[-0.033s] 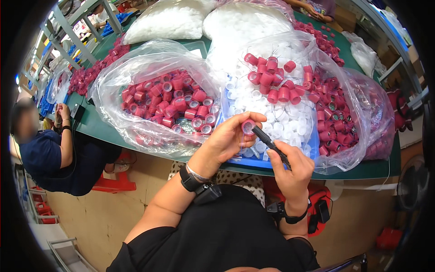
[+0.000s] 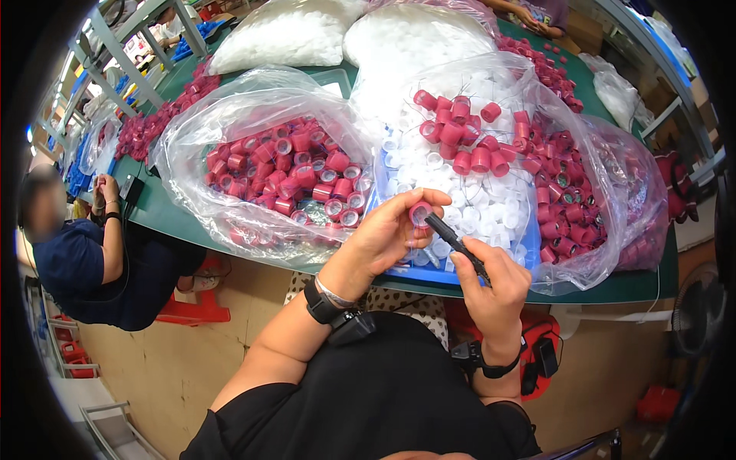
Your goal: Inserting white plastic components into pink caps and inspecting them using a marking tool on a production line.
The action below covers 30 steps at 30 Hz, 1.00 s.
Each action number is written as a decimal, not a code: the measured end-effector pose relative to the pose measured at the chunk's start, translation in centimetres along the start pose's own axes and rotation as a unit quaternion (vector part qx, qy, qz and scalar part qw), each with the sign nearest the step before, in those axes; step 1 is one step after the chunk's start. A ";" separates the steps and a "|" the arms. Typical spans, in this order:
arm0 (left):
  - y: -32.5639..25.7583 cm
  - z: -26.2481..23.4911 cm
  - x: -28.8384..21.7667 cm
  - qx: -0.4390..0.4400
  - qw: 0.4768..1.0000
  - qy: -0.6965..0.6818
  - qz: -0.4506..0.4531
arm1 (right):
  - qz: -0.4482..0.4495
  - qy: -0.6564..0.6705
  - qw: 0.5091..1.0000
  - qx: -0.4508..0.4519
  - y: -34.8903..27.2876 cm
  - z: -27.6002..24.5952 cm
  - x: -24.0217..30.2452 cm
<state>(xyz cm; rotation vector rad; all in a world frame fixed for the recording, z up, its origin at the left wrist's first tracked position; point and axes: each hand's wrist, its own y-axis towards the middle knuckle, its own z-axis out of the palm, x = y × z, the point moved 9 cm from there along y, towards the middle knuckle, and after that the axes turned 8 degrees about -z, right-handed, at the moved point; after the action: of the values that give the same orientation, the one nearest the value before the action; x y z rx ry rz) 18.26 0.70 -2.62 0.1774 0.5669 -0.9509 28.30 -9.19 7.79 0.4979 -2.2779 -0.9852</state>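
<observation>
My left hand (image 2: pixel 379 238) pinches a small red cylindrical cap (image 2: pixel 419 215), its open, pale-lined end turned toward me. In my right hand (image 2: pixel 498 290) is a black pen-shaped tool (image 2: pixel 458 244), its tip at the cap's rim; whether it touches cannot be told. Below both hands lies a blue tray (image 2: pixel 418 272) holding many translucent white plastic inserts (image 2: pixel 491 215). A cluster of red caps with thin wires (image 2: pixel 458 126) rests on the inserts. To the left, a clear plastic bag (image 2: pixel 184 146) holds red caps with pale inserts (image 2: pixel 287 165).
On the right, another clear bag (image 2: pixel 613 184) holds red caps with dark insides (image 2: pixel 563 195). Stuffed bags of white pieces (image 2: pixel 284 34) stand at the back of the green table (image 2: pixel 192 215). A co-worker (image 2: pixel 100 245) sits at the left; another person's hands (image 2: pixel 537 21) show at the far side.
</observation>
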 end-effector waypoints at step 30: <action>-0.6 -1.0 -1.4 -0.208 0.949 0.210 0.108 | -0.011 -0.010 1.000 0.010 -0.5 3.5 -1.1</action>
<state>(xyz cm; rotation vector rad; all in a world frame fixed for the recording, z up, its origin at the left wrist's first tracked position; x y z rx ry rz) 16.75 1.75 -2.63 0.0594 1.1044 -0.5606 26.92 -7.08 5.12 0.5250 -2.3065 -0.9819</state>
